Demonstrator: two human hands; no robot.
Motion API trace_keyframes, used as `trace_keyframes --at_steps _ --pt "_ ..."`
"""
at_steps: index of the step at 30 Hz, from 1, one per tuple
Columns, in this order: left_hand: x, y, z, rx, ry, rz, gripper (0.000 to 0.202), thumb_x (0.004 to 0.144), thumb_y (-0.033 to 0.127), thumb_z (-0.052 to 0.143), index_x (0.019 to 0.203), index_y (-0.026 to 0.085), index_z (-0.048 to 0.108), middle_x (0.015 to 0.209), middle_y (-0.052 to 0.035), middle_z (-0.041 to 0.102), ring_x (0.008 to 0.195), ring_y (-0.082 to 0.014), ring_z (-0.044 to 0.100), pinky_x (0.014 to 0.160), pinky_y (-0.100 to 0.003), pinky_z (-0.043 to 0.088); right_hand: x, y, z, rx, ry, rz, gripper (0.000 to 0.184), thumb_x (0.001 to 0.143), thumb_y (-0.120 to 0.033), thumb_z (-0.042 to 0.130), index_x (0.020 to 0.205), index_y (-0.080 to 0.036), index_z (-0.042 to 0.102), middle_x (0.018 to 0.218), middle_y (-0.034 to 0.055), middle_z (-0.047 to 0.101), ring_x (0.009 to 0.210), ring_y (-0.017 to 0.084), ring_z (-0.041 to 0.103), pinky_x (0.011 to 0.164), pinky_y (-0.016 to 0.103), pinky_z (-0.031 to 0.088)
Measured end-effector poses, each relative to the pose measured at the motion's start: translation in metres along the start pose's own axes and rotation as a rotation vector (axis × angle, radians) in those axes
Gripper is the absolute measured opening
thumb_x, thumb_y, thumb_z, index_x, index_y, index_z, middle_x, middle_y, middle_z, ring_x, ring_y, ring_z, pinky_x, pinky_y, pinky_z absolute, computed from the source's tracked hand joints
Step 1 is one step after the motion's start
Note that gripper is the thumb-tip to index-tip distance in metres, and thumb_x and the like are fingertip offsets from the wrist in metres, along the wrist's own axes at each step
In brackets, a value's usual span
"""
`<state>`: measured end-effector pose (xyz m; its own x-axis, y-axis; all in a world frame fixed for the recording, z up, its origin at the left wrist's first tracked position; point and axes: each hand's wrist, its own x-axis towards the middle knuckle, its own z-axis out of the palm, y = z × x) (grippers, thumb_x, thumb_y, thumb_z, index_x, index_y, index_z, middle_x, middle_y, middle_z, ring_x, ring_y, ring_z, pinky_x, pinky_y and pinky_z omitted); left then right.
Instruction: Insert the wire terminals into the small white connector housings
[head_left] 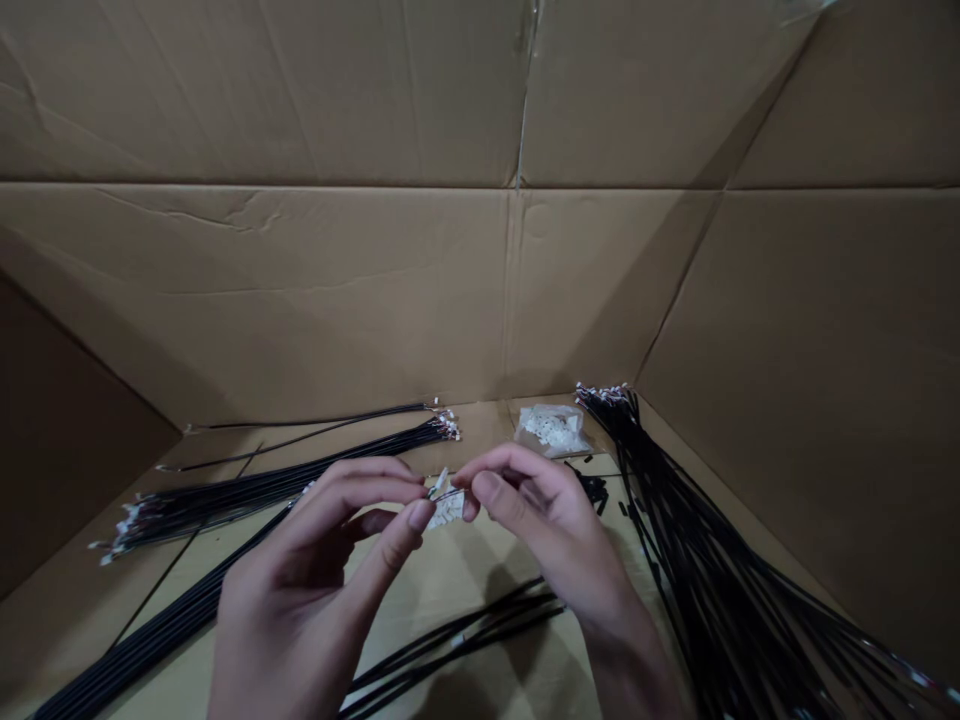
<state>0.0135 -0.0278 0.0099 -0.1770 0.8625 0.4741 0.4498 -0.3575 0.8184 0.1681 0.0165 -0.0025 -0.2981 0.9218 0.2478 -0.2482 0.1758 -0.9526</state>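
Cardboard walls [337, 300] close in ahead of my hands and to both sides, creased and dim, their upper parts cut off. Between my hands, in front of me, are some thin wires [448, 494] with a small white piece [448, 513] just below them; they are too small for me to make out how the two join. My left hand [307, 565] pinches the wires between thumb and forefinger. My right hand [555, 530] curls in at their other end, its grip partly hidden, so I cannot tell whether it pinches. Beneath both lies a pale yellowish tabletop [420, 595], shadowed under my right hand. Beyond that hand sits a clear bag [553, 430] of white bits, blurred together. Black cables [705, 560] fan out to its right, running out of view; another cable bundle [172, 615] disappears behind my left hand.
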Motion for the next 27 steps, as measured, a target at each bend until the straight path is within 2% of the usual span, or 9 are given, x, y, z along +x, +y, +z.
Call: trace_keyframes --at_steps 4,8,11,19,23,27 --pt "0.004 -0.001 -0.002 -0.036 0.008 -0.031 0.026 0.082 0.053 0.076 0.08 0.027 0.074 0.082 -0.0029 0.072 0.084 -0.0233 0.072 0.065 -0.03 0.063 -0.003 0.0 -0.002 -0.021 0.018 -0.011 0.006 0.09 -0.028 0.072 0.094 -0.024 0.075 0.085 0.0003 0.07 0.083 0.018 0.061 0.08 0.033 0.047" --pt "0.007 -0.005 -0.007 -0.123 0.007 -0.049 0.013 0.085 0.038 0.076 0.076 0.029 0.073 0.087 0.0017 0.069 0.076 -0.0139 0.068 0.06 -0.018 0.058 -0.003 0.0 -0.004 -0.063 0.051 -0.018 0.012 0.085 -0.025 0.078 0.097 -0.026 0.076 0.087 -0.001 0.069 0.083 0.018 0.056 0.08 0.033 0.044" --pt "0.007 -0.006 -0.008 -0.142 -0.01 -0.029 0.011 0.086 0.032 0.075 0.075 0.031 0.073 0.089 0.0033 0.066 0.077 -0.0108 0.066 0.059 -0.012 0.055 -0.002 0.001 -0.002 -0.062 0.054 -0.03 0.01 0.084 -0.025 0.079 0.093 -0.026 0.076 0.085 -0.0013 0.069 0.081 0.018 0.056 0.078 0.033 0.044" --pt "0.002 -0.004 -0.004 -0.093 0.007 -0.006 0.009 0.087 0.027 0.073 0.08 0.033 0.073 0.096 0.0027 0.067 0.094 -0.0145 0.064 0.075 -0.016 0.057 0.001 0.003 0.004 -0.104 0.127 -0.045 0.005 0.085 -0.026 0.077 0.083 -0.023 0.074 0.077 -0.0014 0.068 0.074 0.017 0.055 0.071 0.031 0.043" --pt "0.001 -0.003 -0.001 -0.107 0.037 -0.031 0.009 0.088 0.028 0.072 0.079 0.032 0.072 0.096 0.0022 0.066 0.092 -0.0151 0.063 0.072 -0.018 0.057 -0.002 0.003 0.007 -0.127 0.158 -0.068 0.008 0.088 -0.026 0.075 0.081 -0.023 0.074 0.077 -0.0007 0.071 0.074 0.017 0.059 0.07 0.031 0.045" --pt "-0.001 0.0 0.005 -0.114 0.121 -0.008 0.009 0.09 0.025 0.069 0.086 0.033 0.07 0.099 0.0018 0.062 0.096 -0.0172 0.062 0.073 -0.023 0.056 -0.005 0.002 0.01 -0.267 0.218 -0.2 0.012 0.091 -0.023 0.074 0.079 -0.023 0.073 0.075 -0.0015 0.072 0.072 0.016 0.062 0.07 0.031 0.047"
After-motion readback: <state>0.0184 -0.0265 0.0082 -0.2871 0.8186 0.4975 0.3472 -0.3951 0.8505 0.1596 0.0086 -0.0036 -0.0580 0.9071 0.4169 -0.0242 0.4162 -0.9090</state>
